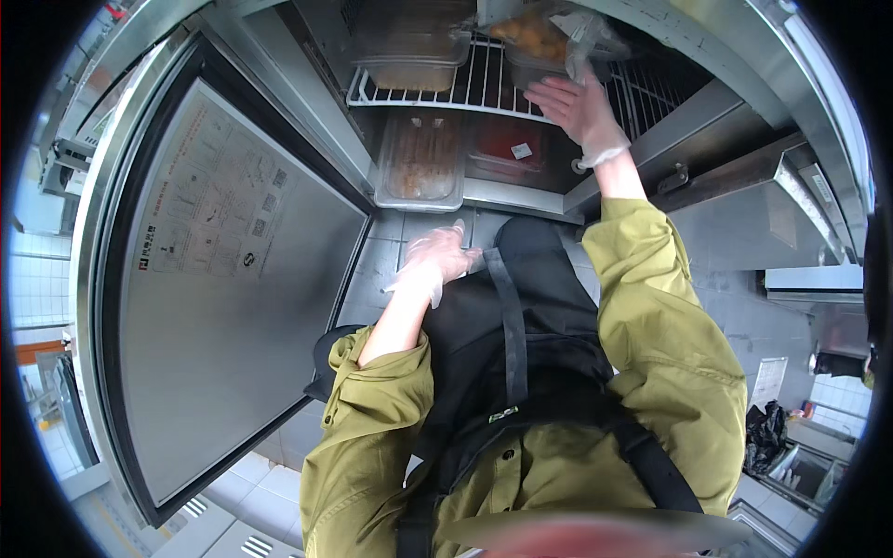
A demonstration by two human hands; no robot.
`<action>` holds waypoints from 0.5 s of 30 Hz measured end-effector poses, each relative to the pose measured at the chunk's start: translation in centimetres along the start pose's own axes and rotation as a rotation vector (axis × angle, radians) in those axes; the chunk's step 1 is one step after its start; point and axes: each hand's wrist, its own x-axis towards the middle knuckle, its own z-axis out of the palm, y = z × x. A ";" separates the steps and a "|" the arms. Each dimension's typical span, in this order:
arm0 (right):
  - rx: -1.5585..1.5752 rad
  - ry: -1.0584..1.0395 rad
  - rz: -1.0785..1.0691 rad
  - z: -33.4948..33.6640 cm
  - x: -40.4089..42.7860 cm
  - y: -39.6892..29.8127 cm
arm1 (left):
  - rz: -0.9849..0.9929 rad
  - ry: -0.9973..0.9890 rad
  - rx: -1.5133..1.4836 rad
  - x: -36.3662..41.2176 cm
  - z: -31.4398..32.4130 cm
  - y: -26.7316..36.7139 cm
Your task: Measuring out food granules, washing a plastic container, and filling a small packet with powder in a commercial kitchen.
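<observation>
My right hand [575, 115], in a clear disposable glove, reaches into an open refrigerator cabinet with its fingers stretched out. It is right beside a clear plastic bag [537, 35] of orange-yellow food; whether they touch is hard to tell. Under the bag, a plastic container [534, 70] stands on the white wire shelf [481, 104]. My left hand [439, 254], gloved too, hovers in front of the cabinet above my lap, thumb apart and nothing visible in it. Just beyond it, a clear lidded container [421, 164] of brownish food sits on the lower level, jutting out over the front edge.
On the left, the refrigerator door [237, 314] stands wide, with a printed sheet on its inner face. A lidded container of red food [506, 146] is low inside. Another tub [411, 70] occupies the shelf's left. A steel door or drawer front [753, 223] projects at right.
</observation>
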 end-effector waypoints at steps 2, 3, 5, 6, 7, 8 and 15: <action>-0.007 0.068 -0.005 0.3 1.2 -0.6 | 0.002 -0.016 -0.016 0.0 -0.4 0.7; -0.014 0.132 -0.002 0.4 1.9 -0.7 | 0.005 -0.013 -0.013 0.0 -0.5 0.9; -0.007 0.151 -0.079 -0.8 2.1 -0.9 | 0.066 -0.034 -0.014 0.3 -0.6 1.6; -0.004 0.149 -0.154 -0.9 1.6 0.0 | 0.057 -0.034 -0.013 0.3 -0.4 1.1; -0.003 0.148 -0.229 -0.8 0.7 0.7 | 0.096 0.059 -0.081 0.3 -0.3 0.6; 0.000 0.145 -0.226 -1.1 -0.8 1.5 | 0.137 0.153 -0.148 0.3 -0.1 0.2; 0.130 0.093 -0.133 -3.1 -11.0 4.6 | 0.527 0.868 -0.729 0.6 -6.6 3.6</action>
